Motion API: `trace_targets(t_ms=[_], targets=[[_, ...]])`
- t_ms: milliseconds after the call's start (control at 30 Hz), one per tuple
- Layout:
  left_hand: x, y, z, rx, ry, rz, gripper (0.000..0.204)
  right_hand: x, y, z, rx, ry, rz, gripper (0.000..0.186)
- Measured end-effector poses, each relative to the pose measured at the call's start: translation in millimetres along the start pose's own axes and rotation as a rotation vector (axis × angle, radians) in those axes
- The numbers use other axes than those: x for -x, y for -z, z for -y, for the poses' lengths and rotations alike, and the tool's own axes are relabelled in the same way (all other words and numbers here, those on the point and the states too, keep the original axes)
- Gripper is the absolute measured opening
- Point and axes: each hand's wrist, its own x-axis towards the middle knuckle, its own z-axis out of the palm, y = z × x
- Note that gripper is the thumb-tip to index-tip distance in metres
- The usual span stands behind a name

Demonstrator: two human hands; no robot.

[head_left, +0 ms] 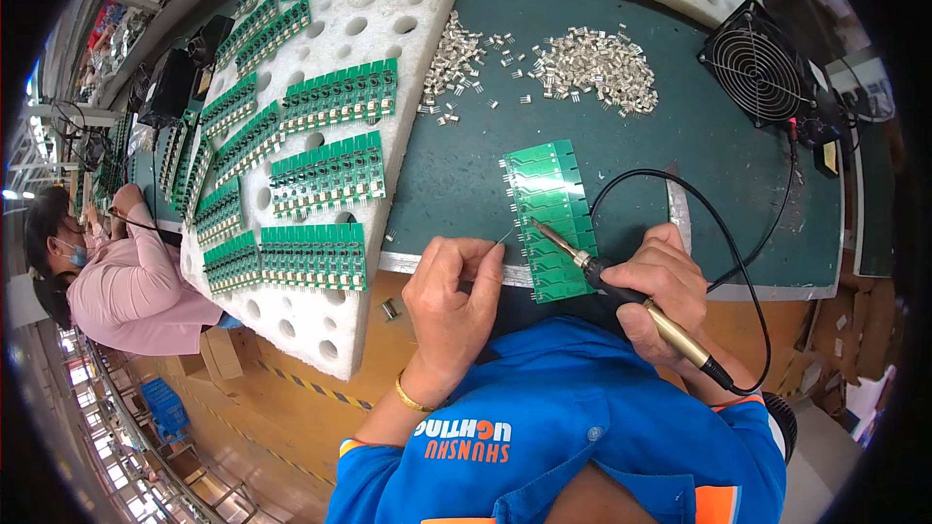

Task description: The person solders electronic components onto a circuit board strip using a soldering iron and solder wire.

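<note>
A green circuit board panel lies on the dark green bench top, its near end at the bench's front edge. Metal pins stick out along its left side. My right hand grips a soldering iron with a black and gold handle. The iron's tip meets the panel near the row of pins, or hovers just over it. Between thumb and fingertips of my left hand is a thin solder wire, which reaches toward the panel's left edge. Whether wire and tip touch is too small to tell.
A white foam slab with round holes carries several finished-looking green boards on the left. Loose metal connectors are heaped at the back. A black fan stands at the far right. The iron's black cable loops rightward. Another person sits at left.
</note>
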Motion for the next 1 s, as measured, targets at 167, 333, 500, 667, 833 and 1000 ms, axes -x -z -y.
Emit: trace_targets(t_ms=[167,333,500,667,833,1000], targets=[[1.8,-7.4,4.2,-0.023,-0.027,-0.012,0.015,-0.8,-2.6,-1.8,0.008,0.004,0.016,0.035],[0.9,-9.2,5.7,-0.040,-0.033,0.000,0.015,-1.1,-4.0,-2.6,0.012,0.007,0.009,0.034],[-0.3,-9.6,6.5,-0.055,-0.069,-0.002,0.016,-1.3,-4.7,-2.9,0.014,0.008,0.004,0.035],[-1.0,-9.9,5.9,-0.057,-0.072,0.000,0.016,-1.8,-5.6,-3.5,0.013,0.008,0.000,0.035],[-0.7,-9.2,7.3,-0.059,-0.085,0.007,0.016,-2.4,-6.2,-4.0,0.011,0.013,0.007,0.034],[-0.8,-8.2,8.3,-0.066,-0.110,0.012,0.017,-3.0,-6.5,-3.8,0.011,0.010,0.021,0.033]])
